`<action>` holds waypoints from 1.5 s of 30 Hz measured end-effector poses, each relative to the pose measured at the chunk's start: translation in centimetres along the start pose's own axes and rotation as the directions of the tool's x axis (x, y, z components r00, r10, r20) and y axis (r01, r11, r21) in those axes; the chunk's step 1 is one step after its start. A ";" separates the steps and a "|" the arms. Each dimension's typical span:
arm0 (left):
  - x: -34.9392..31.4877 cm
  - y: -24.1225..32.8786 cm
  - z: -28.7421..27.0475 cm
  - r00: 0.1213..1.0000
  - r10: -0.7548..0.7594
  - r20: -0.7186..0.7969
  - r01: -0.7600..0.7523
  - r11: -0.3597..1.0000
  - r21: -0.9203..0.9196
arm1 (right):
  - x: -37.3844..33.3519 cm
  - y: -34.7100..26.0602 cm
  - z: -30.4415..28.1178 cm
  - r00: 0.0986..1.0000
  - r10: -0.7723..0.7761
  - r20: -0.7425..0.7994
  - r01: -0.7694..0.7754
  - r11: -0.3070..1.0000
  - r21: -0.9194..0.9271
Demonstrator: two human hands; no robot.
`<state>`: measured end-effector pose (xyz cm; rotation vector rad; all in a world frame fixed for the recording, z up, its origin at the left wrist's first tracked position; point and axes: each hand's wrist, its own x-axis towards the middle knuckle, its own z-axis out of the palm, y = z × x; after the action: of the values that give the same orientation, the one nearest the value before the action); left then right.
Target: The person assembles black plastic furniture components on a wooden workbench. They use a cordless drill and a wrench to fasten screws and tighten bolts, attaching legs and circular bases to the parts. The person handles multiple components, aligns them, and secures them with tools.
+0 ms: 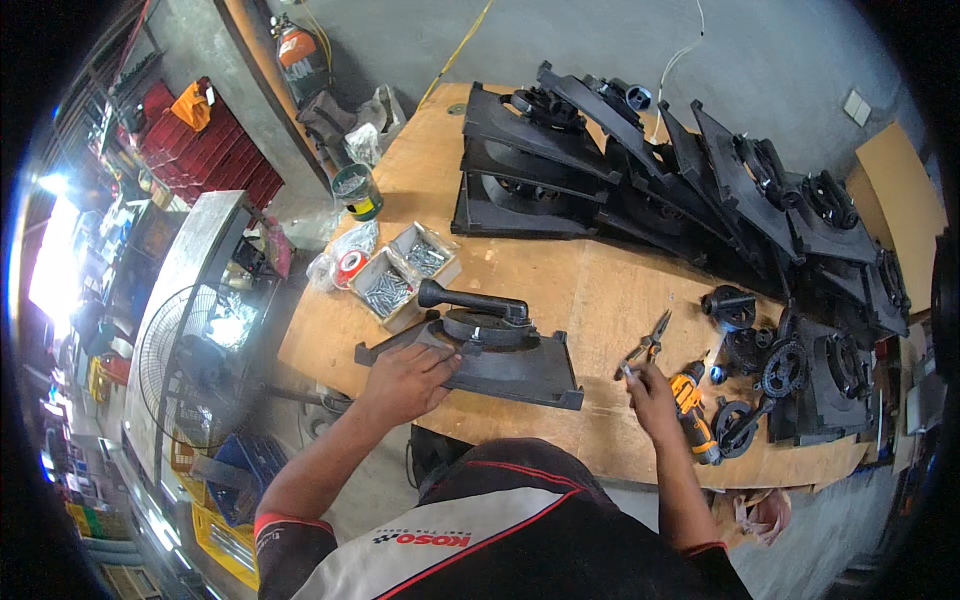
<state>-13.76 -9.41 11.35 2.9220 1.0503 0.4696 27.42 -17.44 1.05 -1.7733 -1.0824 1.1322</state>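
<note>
My left hand (408, 384) lies on the near left part of a black moulded plate (515, 372), fingers stretched over its surface. A round black fitting with a tubular arm (480, 304) sits on top of that plate. To the right, my right hand (653, 402) is closed, with a small pale piece at its fingertips that I cannot make out. Pliers (652, 342) with dark handles lie just beyond those fingertips; whether the fingers touch a handle is unclear. An orange and black cordless drill (693, 412) lies right of my right hand.
Two boxes of screws (385, 288) stand beyond the plate, beside a roll of red tape (351, 264) and a green tub (358, 193). Stacked black plates (540, 150) fill the far right of the wooden table (560, 265). Loose black round parts (745, 350) lie near the drill. A fan (195, 360) stands left.
</note>
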 end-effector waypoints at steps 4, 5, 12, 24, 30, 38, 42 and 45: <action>-0.1 -0.8 -0.3 0.998 0.063 0.010 -0.063 0.998 -0.021 | 1.9 -10.9 3.1 0.822 -0.484 0.299 0.535 0.837 -0.116; 0.1 -0.6 -0.8 0.997 0.075 0.020 -0.074 0.997 -0.031 | 2.1 -12.5 4.1 0.785 -0.490 0.379 0.565 0.817 -0.114; 0.8 -0.4 -1.8 0.960 0.260 -0.105 -0.273 0.953 -0.129 | 1.8 -15.3 8.6 0.658 -0.397 0.640 0.644 0.737 -0.205; 3.0 0.5 -3.0 0.996 0.079 -0.053 -0.089 0.969 -0.229 | 1.1 -22.1 8.6 0.582 -0.054 0.812 0.618 0.678 -0.398; 3.0 0.2 -3.0 0.995 0.072 -0.070 -0.087 0.967 -0.239 | -0.2 -23.5 7.6 0.523 -0.166 0.836 0.716 0.618 -0.325; 1.4 -1.5 -1.4 0.954 0.097 -0.282 -0.148 0.974 -0.168 | -0.4 -22.9 6.5 0.230 -0.357 0.905 0.745 0.663 0.073; 0.6 -1.1 -0.2 0.789 -0.112 -0.604 0.061 0.993 -0.105 | 1.0 -21.5 7.2 0.188 -0.462 0.867 0.817 0.563 0.123; -0.1 0.1 2.6 0.365 -0.534 -0.762 0.309 0.842 -0.442 | 0.8 -20.1 8.1 0.155 -0.571 0.806 0.875 0.458 0.156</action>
<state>-13.04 -9.31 8.84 1.9154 1.5860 1.9973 14.98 -8.37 16.35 -0.5145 -2.5067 1.0216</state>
